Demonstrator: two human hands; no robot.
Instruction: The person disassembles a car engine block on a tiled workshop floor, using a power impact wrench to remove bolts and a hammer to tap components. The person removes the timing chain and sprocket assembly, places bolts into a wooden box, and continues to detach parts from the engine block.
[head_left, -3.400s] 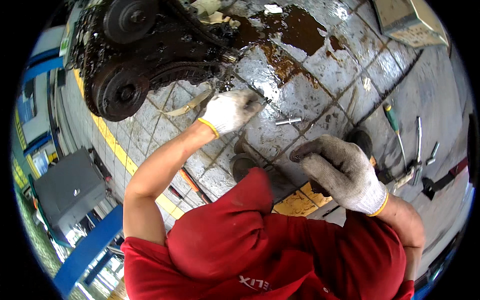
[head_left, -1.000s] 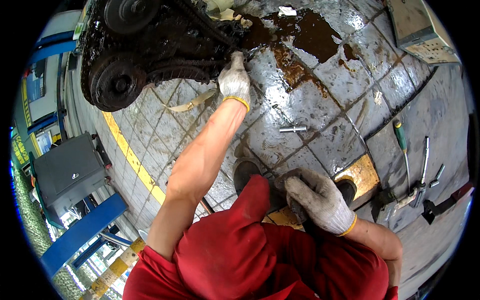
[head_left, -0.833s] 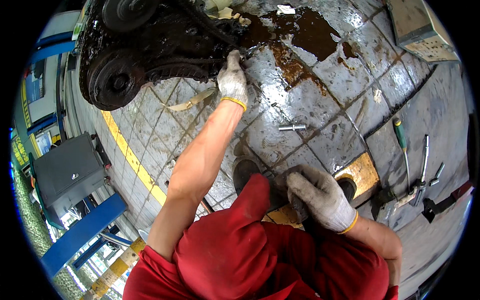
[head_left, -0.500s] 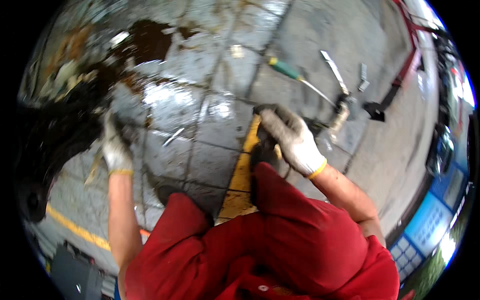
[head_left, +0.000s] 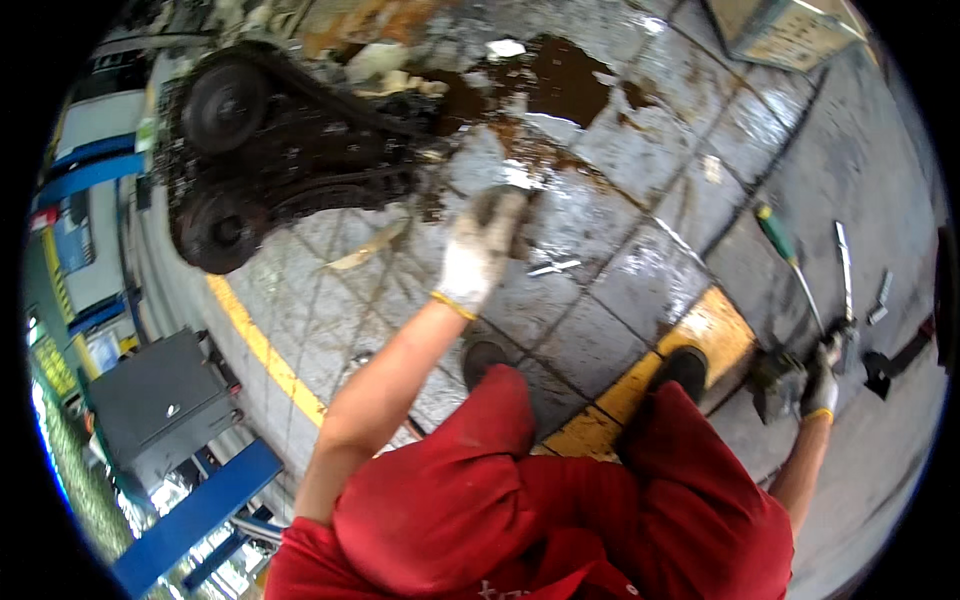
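I cannot tell what, if anything, the white knit-gloved left hand [head_left: 483, 238] grips near the oily black metal engine [head_left: 325, 155] at far left, nor whether the matching right hand [head_left: 822, 382], beside the dark blocky tool [head_left: 775, 385] seemingly laid rightward for reach, is closed.

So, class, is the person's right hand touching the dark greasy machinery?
No, the right hand is near the green-handled screwdriver at the picture's right, while the dark greasy machinery sits apart at upper left.
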